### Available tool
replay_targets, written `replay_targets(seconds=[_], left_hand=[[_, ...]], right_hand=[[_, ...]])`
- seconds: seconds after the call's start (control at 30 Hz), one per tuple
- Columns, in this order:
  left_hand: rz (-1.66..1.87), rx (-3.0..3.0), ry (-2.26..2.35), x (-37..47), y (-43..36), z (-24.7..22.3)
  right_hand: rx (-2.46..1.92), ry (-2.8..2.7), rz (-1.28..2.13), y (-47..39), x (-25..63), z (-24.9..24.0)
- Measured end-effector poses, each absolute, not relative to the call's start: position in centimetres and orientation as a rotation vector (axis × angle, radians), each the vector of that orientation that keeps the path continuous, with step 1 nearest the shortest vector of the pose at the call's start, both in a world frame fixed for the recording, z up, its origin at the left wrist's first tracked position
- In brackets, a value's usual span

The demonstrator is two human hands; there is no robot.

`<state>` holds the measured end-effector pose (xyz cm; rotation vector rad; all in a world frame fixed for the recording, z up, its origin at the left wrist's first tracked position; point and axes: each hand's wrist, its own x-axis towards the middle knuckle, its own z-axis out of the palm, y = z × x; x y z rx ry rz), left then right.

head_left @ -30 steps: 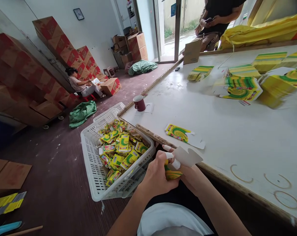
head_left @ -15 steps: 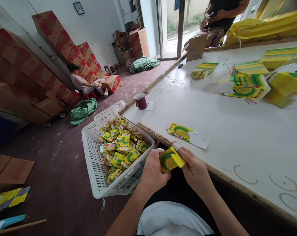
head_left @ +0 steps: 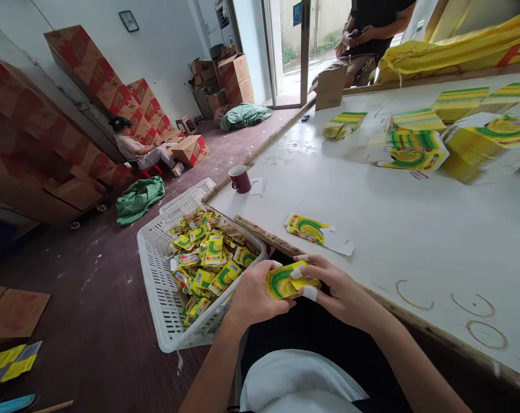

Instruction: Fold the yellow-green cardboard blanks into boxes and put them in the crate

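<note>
Between my hands is a small yellow and green box [head_left: 280, 282], held just off the table's near edge. My left hand [head_left: 253, 292] grips its left side. The fingers of my right hand [head_left: 333, 287], with white coverings on some tips, pinch the right end at its yellow flap. On the white table [head_left: 372, 223] beyond lies a flat yellow carton [head_left: 307, 229] with a white flap. A white plastic basket [head_left: 150, 287] stands left of my hands, and small yellow boxes [head_left: 214, 249] fill much of it.
A maroon mug [head_left: 241, 179] stands near the table corner. Stacks of yellow cartons [head_left: 470, 149] lie at the far right. One person [head_left: 135, 143] sits by red-brown boxes [head_left: 99, 71]; another person [head_left: 372, 34] is beyond the table.
My right fingers have moved onto the box's flap, which now lies lower against the box. The view has shifted slightly, so the table items appear further left.
</note>
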<state>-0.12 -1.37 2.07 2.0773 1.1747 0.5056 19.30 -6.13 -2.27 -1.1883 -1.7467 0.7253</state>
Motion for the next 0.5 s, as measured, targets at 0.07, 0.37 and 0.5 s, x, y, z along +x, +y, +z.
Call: replay_targets(seconds=[0.07,0.37,0.5], left_hand=[[0.496,2.076,1.213,0.1,-1.5,2.0],[0.559,2.105,1.259,-1.3,-0.4,1.6],[0.530,2.124,1.212,-1.5,-0.1,1.7]], right_hand=[[-1.247,-1.643,0.714,-5.9,18.5,-2.2],[-1.145,-1.740,0.721,-4.7,18.0,-2.6],[-1.100,-1.878,0.782,-4.8,19.3,-2.0]])
